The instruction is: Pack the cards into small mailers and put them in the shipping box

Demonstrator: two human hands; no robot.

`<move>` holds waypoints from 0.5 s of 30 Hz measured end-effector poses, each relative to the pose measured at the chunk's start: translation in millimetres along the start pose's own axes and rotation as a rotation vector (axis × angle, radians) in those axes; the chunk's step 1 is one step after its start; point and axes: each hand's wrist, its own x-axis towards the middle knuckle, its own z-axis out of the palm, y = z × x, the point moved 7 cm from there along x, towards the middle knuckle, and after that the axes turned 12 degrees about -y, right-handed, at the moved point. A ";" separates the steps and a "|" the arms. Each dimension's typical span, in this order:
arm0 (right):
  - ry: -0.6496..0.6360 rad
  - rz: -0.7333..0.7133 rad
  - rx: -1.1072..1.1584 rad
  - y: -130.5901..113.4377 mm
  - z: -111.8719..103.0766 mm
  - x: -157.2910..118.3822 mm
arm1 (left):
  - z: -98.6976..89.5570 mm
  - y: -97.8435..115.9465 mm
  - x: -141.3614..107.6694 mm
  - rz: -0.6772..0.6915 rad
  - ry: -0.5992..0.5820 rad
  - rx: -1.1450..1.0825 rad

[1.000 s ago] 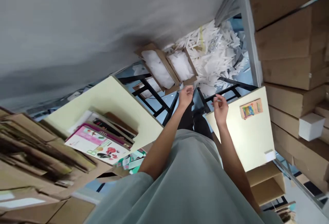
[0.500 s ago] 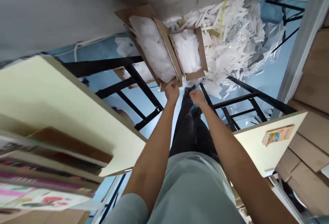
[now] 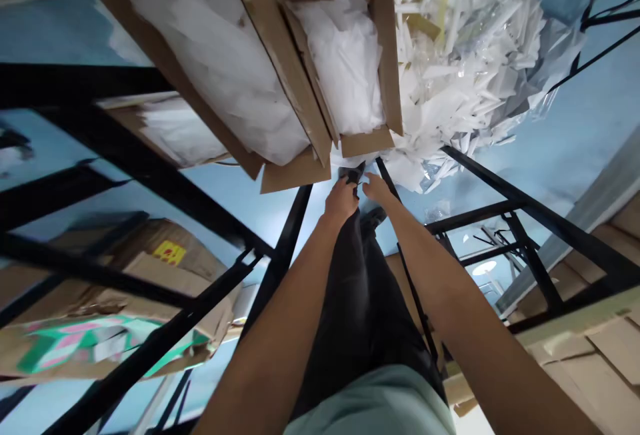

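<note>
My left hand is down near my shoe, its fingers curled together around something dark and too small to make out. Close to its right is my right hand, with thumb and fingertips drawn together by the same spot; whether it pinches anything is hidden. Just above the hands stand two open cardboard boxes, a long one and a smaller one, both filled with white sheet-like pieces. My dark trousers stretch down between my forearms.
A big heap of white scraps lies at the upper right. Black metal frames stand on both sides. A cardboard box with a yellow label sits at the left, and brown cartons at the lower right.
The view has dropped closer to the floor, and the boxes look larger. The pale tabletops have mostly left the view. My hands have come closer together, beside the shoe.
</note>
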 end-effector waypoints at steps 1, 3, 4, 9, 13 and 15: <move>-0.023 0.029 -0.025 4.7 2.9 14.3 | 8.1 -9.9 16.1 0.000 -0.018 0.025; -0.076 0.063 -0.087 11.8 7.4 43.2 | 23.1 -27.1 49.1 0.001 -0.060 0.077; -0.099 0.066 -0.122 14.1 8.9 57.0 | 30.2 -34.1 65.4 0.002 -0.088 0.108; -0.205 0.153 -0.315 27.1 15.4 111.0 | 58.9 -60.9 132.8 -0.066 -0.248 0.302; -0.251 0.144 -0.390 28.8 24.8 133.2 | 63.0 -67.7 155.5 -0.024 -0.201 0.373; -0.246 0.098 -0.420 25.8 26.0 133.4 | 62.2 -66.7 152.4 0.011 -0.154 0.373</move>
